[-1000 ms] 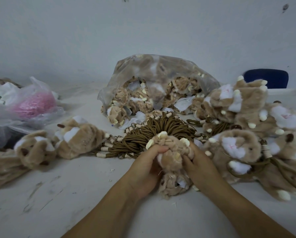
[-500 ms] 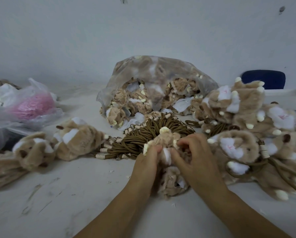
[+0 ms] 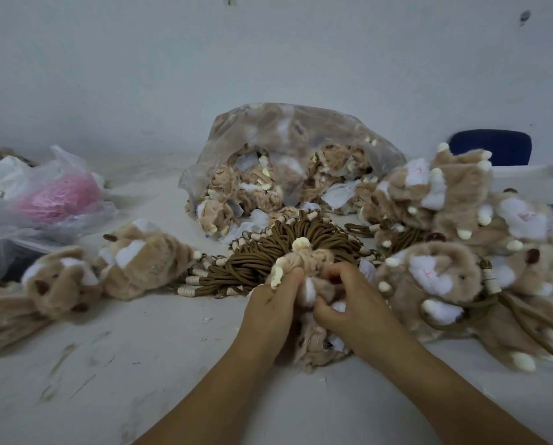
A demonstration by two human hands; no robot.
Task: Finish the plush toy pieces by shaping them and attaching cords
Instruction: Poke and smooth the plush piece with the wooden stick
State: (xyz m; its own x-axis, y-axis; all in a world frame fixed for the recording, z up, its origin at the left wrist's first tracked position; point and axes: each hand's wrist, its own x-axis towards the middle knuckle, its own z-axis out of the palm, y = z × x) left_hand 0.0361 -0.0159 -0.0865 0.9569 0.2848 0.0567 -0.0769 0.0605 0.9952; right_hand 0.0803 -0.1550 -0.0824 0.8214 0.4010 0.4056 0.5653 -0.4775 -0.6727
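On the surface [image 3: 133,364], just in front of the cords [image 3: 268,255], the plush [image 3: 313,345] sat bunched. Left hand [image 3: 268,313] pinched its top; right hand [image 3: 355,303] curled into the fabric. Judged: knead evenly in small turns, grip firm, avoid snagging the cords.

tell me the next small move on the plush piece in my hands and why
Probably push the bunched fabric through with the right hand while the left hand pinches the plush piece: it looks crumpled and inside out, with no cord attached yet.
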